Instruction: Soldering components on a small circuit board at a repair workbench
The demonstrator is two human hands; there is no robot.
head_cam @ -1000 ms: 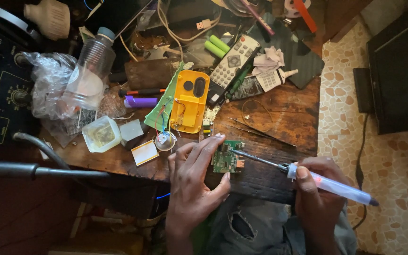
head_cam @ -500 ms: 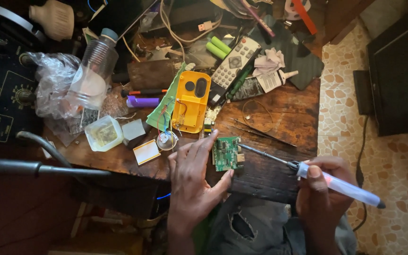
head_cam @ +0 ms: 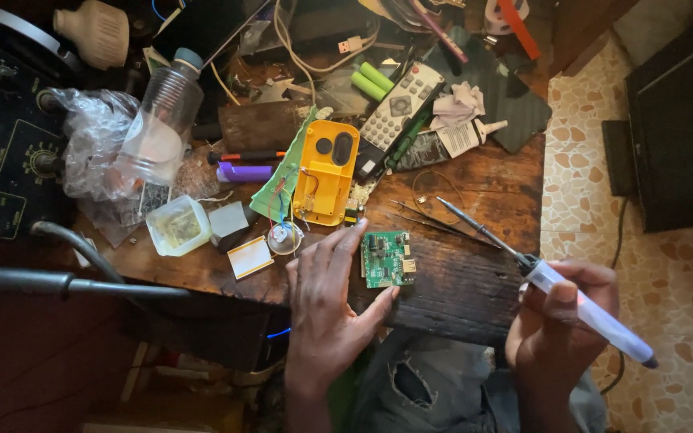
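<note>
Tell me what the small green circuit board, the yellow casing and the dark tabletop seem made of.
Small green circuit board: probably fibreglass laminate, with tiny soldered parts. Yellow casing: seemingly moulded plastic, smooth, slightly glossy. Dark tabletop: wood, with worn, scorched-looking grain.

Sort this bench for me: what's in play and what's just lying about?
In play: green circuit board under left hand; soldering iron in right hand.
Lying about: yellow casing, remote control, tweezers, plastic bottle.

My right hand point(head_cam: 559, 321) drew soldering iron point(head_cam: 547, 277) back toward right of frame; tip lifted off green circuit board point(head_cam: 387, 259), now well apart. My left hand point(head_cam: 332, 309) flattened beside board, fingers point(head_cam: 338, 244) spread on tabletop point(head_cam: 459, 289).
</note>
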